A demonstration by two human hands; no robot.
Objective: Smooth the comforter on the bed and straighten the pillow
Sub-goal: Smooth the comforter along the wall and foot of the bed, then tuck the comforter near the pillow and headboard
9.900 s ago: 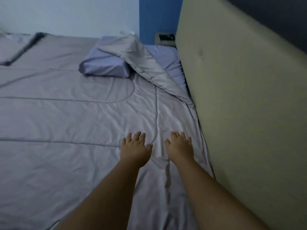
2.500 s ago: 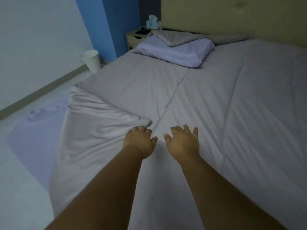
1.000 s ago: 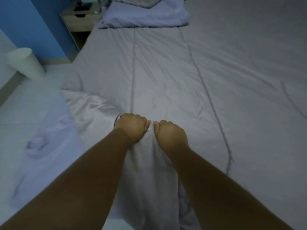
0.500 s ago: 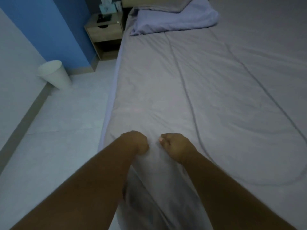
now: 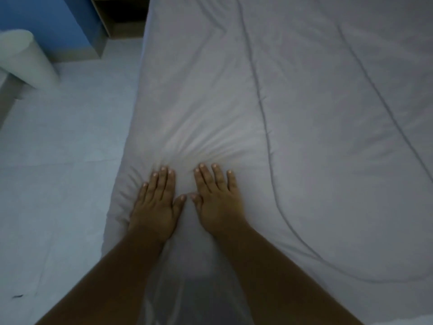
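Observation:
A grey quilted comforter (image 5: 304, 127) covers the bed and fills the right and middle of the head view. My left hand (image 5: 155, 202) lies flat, palm down, on its near left corner. My right hand (image 5: 216, 200) lies flat beside it, thumbs almost touching. Both hands hold nothing and their fingers are spread. Small creases fan out in the fabric just beyond the fingertips. The comforter's left edge hangs down over the side of the bed. The pillow is out of view.
Pale tiled floor (image 5: 61, 160) runs along the left of the bed. A white waste bin (image 5: 25, 59) stands at the upper left by a blue wall (image 5: 54, 17). The base of a wooden nightstand (image 5: 117, 17) shows at the top.
Both hands were fisted on the comforter's corner; they have let go and now lie flat on it. The folded-back corner has been pulled straight. The view has tilted down, so the pillow is gone from sight.

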